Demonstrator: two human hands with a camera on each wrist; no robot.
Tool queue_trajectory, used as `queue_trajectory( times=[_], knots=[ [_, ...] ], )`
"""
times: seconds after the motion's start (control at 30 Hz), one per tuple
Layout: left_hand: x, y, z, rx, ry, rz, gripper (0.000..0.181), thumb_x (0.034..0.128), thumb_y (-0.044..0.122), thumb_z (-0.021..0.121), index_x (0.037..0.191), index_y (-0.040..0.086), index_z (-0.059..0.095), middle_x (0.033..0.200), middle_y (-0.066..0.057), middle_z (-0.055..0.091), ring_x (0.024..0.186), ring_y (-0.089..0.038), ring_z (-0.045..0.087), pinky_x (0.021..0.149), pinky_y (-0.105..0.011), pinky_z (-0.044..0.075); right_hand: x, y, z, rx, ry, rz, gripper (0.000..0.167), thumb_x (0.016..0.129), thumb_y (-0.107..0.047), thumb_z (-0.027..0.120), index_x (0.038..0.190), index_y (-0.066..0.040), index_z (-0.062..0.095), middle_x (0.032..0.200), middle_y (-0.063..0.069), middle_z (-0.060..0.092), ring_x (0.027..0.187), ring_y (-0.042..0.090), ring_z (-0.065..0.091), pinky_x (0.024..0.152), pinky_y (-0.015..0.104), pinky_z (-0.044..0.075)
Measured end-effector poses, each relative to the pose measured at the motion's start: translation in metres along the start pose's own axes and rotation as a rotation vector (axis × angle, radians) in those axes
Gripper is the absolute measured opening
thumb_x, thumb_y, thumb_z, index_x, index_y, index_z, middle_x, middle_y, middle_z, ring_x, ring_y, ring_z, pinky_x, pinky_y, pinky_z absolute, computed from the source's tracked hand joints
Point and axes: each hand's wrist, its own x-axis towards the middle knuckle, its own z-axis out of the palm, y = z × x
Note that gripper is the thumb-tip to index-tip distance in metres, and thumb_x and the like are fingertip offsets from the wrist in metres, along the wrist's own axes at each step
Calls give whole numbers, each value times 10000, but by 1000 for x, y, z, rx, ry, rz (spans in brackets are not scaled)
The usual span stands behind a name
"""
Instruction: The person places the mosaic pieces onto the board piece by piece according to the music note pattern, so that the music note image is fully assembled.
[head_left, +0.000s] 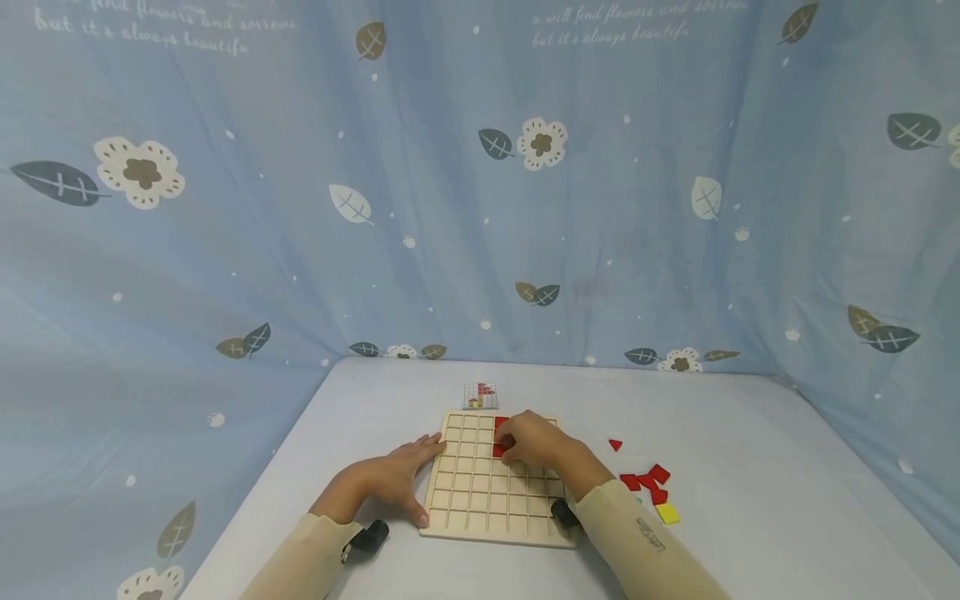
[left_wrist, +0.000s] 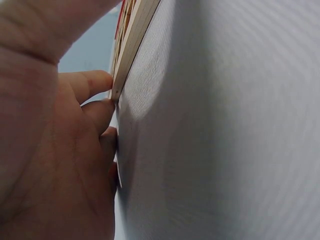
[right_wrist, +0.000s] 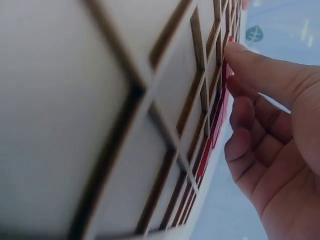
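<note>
Grid board lies on the table between its left and right edges. I have the left hand spread wide against the board's left side, gripping nothing. The right hand bends over the red tiles near the board's far edge, thumb and fingertip narrow; from here I can't tell whether they pinch a tile or merely press it. I'd brace the board lightly, square that tile to its cell walls and press evenly, leaving its neighbour undisturbed. Loose red pieces lie toward the table's right edge.
</note>
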Motion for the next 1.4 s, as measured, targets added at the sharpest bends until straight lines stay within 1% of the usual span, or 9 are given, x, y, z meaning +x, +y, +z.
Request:
queue_trajectory(
  times=[0.17, 0.4, 0.63, 0.7, 0.9, 1.03, 1.1, 1.27, 1.4],
  knots=[
    [-1, 1, 1, 2, 3, -2, 1267, 491, 504, 914, 1538, 151, 294, 1620, -42, 138, 1462, -324, 124, 1143, -546, 170, -13, 6, -9, -12, 6, -43, 199, 858, -116, 746, 1056, -121, 732, 898, -90, 650, 826, 82, 573, 766, 294, 509],
    [-2, 2, 0, -4, 11, 11, 1256, 499, 492, 914, 1536, 141, 298, 1621, -44, 140, 1462, -333, 119, 1137, -563, 173, -40, 19, -27, 49, 18, 31, 243, 831, -93, 767, 1070, -136, 746, 907, -75, 665, 804, 95, 564, 706, 277, 512],
    [-3, 2, 0, -1, 10, 16, 1254, 507, 500, 904, 1539, 141, 289, 1621, -40, 136, 1461, -337, 116, 1140, -563, 159, -71, 43, -36, 59, 66, 14, 277, 808, -49, 776, 1079, -92, 734, 924, -34, 677, 813, 115, 597, 672, 285, 524],
    [-3, 1, 0, 1, 8, 18, 1255, 507, 504, 901, 1541, 143, 286, 1622, -39, 134, 1461, -339, 117, 1140, -562, 160, -79, 52, -36, 55, 74, 51, 283, 801, -50, 781, 1076, -93, 732, 926, -39, 673, 814, 114, 604, 671, 282, 526],
    [-2, 0, 1, -2, 11, 28, 1257, 502, 491, 910, 1538, 133, 292, 1619, -53, 142, 1458, -355, 123, 1134, -578, 164, -103, 72, -41, 68, 96, 241, 298, 772, -67, 807, 1057, -126, 742, 913, -62, 660, 825, 135, 589, 715, 295, 549],
    [-1, -1, 1, -3, 13, 17, 1255, 505, 486, 913, 1541, 150, 290, 1620, -36, 142, 1459, -349, 120, 1134, -577, 163, -119, 82, -44, 78, 95, 321, 306, 775, -66, 803, 1066, -138, 740, 933, -56, 657, 857, 165, 579, 754, 335, 561],
    [-2, -1, 1, -7, 13, 18, 1251, 508, 479, 916, 1540, 148, 292, 1619, -38, 143, 1458, -355, 120, 1132, -582, 164, -125, 87, -45, 93, 89, 355, 309, 773, -55, 800, 1064, -142, 742, 941, -49, 655, 841, 169, 574, 731, 324, 563],
    [-3, 1, 0, -19, 9, 27, 1249, 510, 462, 921, 1538, 135, 292, 1619, -54, 140, 1457, -365, 111, 1131, -588, 161, -137, 95, -45, 119, 62, 397, 332, 743, 11, 796, 1035, -136, 746, 923, -26, 644, 793, 175, 556, 644, 286, 561],
    [-3, 2, 0, -18, 7, 22, 1245, 513, 467, 919, 1539, 142, 292, 1619, -46, 138, 1459, -358, 110, 1131, -589, 161, -141, 97, -44, 101, 29, 404, 347, 721, 19, 814, 1023, -137, 745, 921, -31, 640, 850, 185, 566, 675, 312, 578]
  ],
)
